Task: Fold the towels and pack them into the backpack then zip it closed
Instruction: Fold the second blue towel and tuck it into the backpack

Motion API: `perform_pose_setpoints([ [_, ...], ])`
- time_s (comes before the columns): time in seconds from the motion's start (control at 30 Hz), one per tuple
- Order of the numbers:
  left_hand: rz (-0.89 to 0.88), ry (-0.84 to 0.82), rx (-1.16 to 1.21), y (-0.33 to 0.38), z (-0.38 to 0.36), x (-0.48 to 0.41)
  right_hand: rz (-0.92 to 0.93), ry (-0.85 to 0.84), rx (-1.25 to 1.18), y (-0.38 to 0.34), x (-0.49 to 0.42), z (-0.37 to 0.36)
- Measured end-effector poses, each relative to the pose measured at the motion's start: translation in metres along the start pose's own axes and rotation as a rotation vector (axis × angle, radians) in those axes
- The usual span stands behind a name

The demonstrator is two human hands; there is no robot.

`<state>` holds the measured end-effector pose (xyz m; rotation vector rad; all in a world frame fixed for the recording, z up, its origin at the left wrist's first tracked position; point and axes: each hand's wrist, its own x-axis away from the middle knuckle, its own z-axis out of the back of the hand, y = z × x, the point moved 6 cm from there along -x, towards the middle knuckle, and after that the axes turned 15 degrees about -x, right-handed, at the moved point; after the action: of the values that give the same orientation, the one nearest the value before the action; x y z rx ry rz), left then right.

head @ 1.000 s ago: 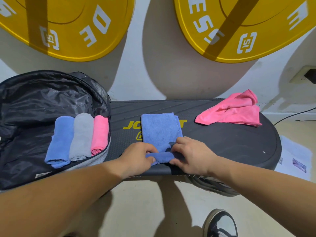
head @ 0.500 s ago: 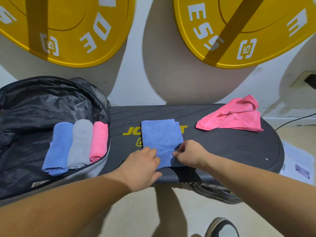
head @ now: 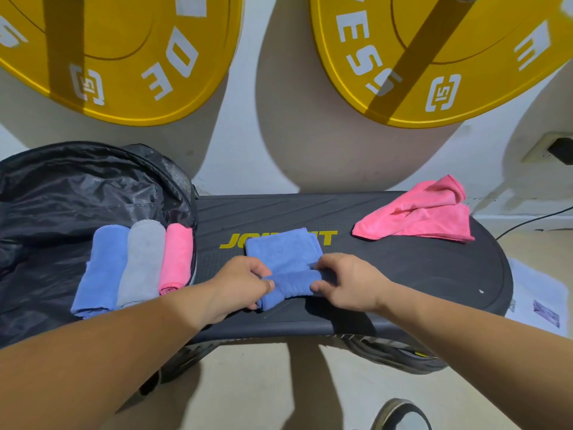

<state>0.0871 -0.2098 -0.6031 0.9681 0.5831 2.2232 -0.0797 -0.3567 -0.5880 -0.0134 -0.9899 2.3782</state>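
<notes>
A blue towel (head: pixel 283 251) lies on the dark platform (head: pixel 403 274), its near end rolled into a thick tube. My left hand (head: pixel 238 282) pinches the left end of that roll and my right hand (head: pixel 347 280) grips its right end. The black backpack (head: pixel 62 193) lies open at the left. Inside it sit three rolled towels side by side: a blue one (head: pixel 102 271), a grey one (head: pixel 142 262) and a pink one (head: pixel 176 257). A loose, crumpled pink towel (head: pixel 418 215) rests at the platform's far right.
Two big yellow weight plates (head: pixel 124 57) (head: pixel 434 57) lean on the white wall behind. A wall socket with a plug (head: pixel 555 148) and a cable are at the right. Papers (head: pixel 539 305) lie on the floor by the platform. My shoe (head: pixel 400 414) shows at the bottom.
The roll at the blue towel's near end has grown thicker and moved away from me. Less flat towel shows beyond my hands. Both hands moved forward with it.
</notes>
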Motion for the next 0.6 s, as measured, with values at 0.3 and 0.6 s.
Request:
perform_pose_setpoints([
  [0.3, -0.760, 0.467, -1.025, 0.042, -0.005, 0.033, -0.417, 0.144, -0.368, 0.019, -0.024, -0.006],
  [0.6, -0.281, 0.170, -0.516, 0.011, 0.017, -0.027, 0.008, 0.125, -0.069, -0.009, -0.037, 0.007],
])
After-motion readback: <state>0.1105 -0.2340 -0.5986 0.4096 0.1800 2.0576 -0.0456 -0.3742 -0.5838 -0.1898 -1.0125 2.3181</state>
